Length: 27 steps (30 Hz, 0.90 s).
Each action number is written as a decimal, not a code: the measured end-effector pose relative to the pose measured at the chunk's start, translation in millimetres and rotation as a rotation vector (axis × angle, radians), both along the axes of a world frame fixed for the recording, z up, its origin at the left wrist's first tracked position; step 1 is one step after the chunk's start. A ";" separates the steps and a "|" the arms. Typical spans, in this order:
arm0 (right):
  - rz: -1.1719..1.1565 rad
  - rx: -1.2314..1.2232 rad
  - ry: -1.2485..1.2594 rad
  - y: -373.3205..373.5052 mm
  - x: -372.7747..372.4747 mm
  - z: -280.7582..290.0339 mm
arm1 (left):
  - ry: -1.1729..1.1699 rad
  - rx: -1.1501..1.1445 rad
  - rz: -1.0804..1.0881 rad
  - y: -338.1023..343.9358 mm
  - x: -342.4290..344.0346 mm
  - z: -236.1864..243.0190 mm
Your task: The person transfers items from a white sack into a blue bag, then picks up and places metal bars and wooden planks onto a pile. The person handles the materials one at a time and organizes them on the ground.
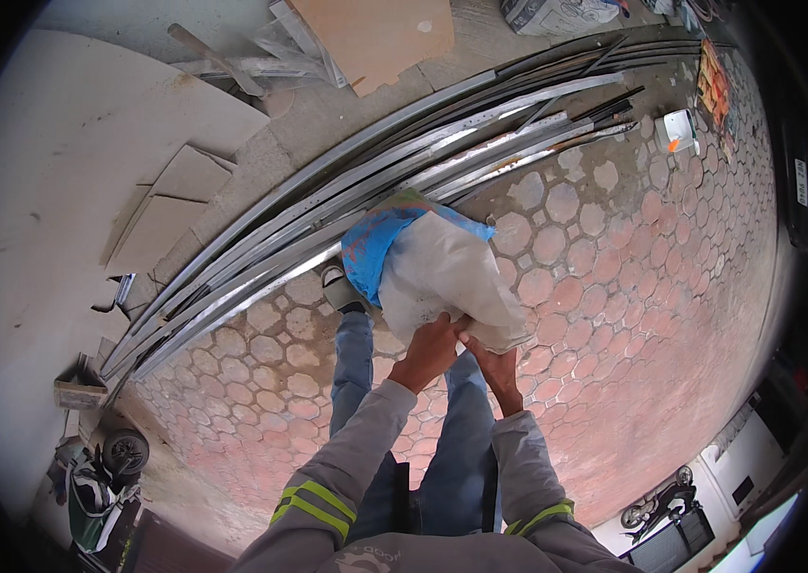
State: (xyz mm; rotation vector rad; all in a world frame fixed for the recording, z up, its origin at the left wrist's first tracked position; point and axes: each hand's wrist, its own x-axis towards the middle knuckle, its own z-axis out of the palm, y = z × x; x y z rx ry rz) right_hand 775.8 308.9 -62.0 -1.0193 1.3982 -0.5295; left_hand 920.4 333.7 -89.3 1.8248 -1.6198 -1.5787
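A: Start close in. What do the hands have?

B: The left hand (430, 349) is clenched on the near edge of a white woven sack (447, 277), and the right hand (492, 361) grips the same edge just beside it, fingers curled under. Both sleeves are grey with yellow-green bands.

A: Where does the sack sit?

B: Held up in front of the person's jeans, above the paved ground (614, 286) of reddish hexagonal blocks. A blue bag (375, 244) lies against its far left side, touching it.

A: And beyond?

B: A long bundle of metal strips (327, 205) runs across the ground, past 1 shoe (339, 289). Farther right stands a white container (678, 131). At the top, a brown board (375, 33).
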 end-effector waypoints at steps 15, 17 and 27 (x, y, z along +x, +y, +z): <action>0.062 -0.145 0.193 -39.1 51.8 -27.5 | -0.375 -0.095 0.135 -132.7 135.5 -74.2; 0.037 -0.221 0.168 -47.8 54.3 -23.2 | -0.342 0.207 0.007 -130.5 130.9 -94.7; 0.646 -0.581 0.545 -83.1 63.6 -17.0 | -0.140 -0.103 0.027 -87.5 132.6 -119.6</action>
